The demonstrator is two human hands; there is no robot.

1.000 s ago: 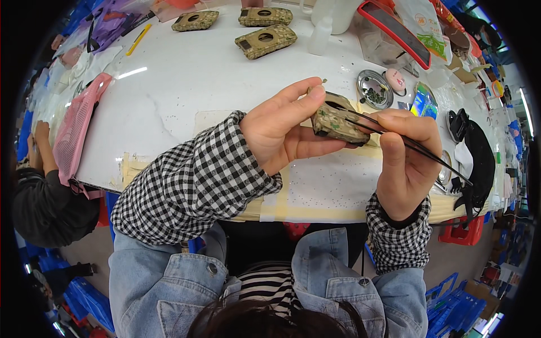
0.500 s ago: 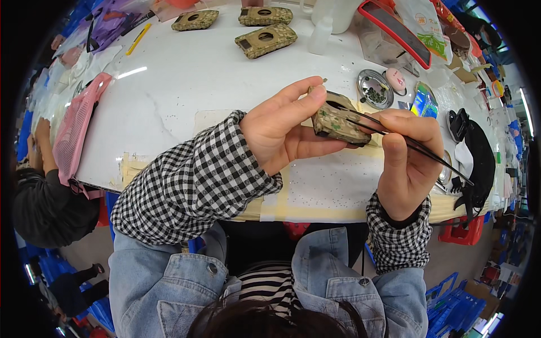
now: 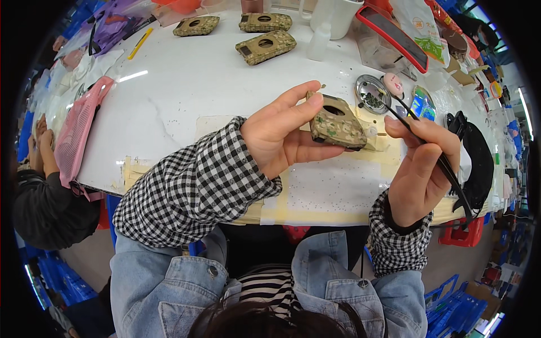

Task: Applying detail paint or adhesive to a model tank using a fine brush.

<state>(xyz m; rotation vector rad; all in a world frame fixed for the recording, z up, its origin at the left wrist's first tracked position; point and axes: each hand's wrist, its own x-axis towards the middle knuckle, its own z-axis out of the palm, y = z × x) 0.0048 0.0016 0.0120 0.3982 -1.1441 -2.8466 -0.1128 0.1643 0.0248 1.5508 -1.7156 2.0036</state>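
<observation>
My left hand (image 3: 287, 127) holds a camouflage-patterned toy tank hull (image 3: 338, 123) by its edges, tilted above the table. A dark round hole shows in the hull's top. In my right hand (image 3: 420, 169) is a pair of black tweezers (image 3: 445, 166), gripped between thumb and fingers. Their tips are apart and point toward a small round metal dish (image 3: 372, 93) with tiny dark green parts in it. Whether anything sits between the tips is too small to tell. Under my hands lies a white sheet (image 3: 332, 188) with tiny specks, edged with tape.
Three more camouflage hulls (image 3: 265, 47) stand at the back. A clear bottle (image 3: 319, 42), a white jug (image 3: 341, 19) and a red-cased phone (image 3: 393, 38) are at the back right. A pink mesh bag (image 3: 84, 132) lies left, near another person's hands (image 3: 45, 138). A yellow pen (image 3: 140, 44) lies far left.
My right hand has drawn the tweezers away from the hull, to the right, and their tips now point toward the metal dish. My left hand still holds the hull, nearly in place.
</observation>
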